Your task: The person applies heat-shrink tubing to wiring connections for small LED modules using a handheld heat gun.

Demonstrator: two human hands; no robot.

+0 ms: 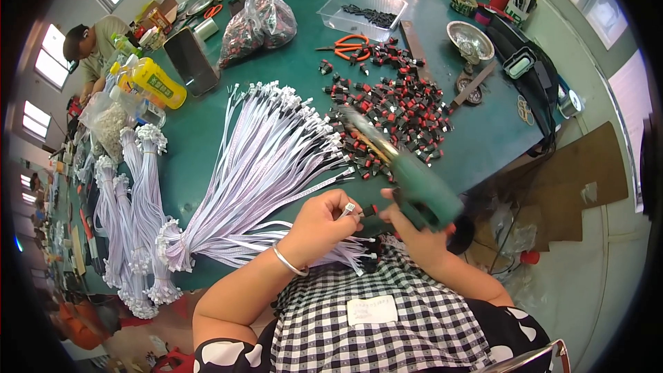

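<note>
While the left hand is pinching a small white plastic connector between closed fingers, a small black-and-red block is showing just beside the fingertips; whether the two are joined cannot be told. The right hand is gripping a blurred, dark-green, pistol-shaped tool. The operation is apparently running mid-batch: one piece is receiving attention, while a large heap of loose black-and-red plastic blocks is presumably awaiting use on the green tabletop. White-and-lilac flat ribbon cables are fanning out beside the heap; how many are already carrying blocks is remaining unclear.
</note>
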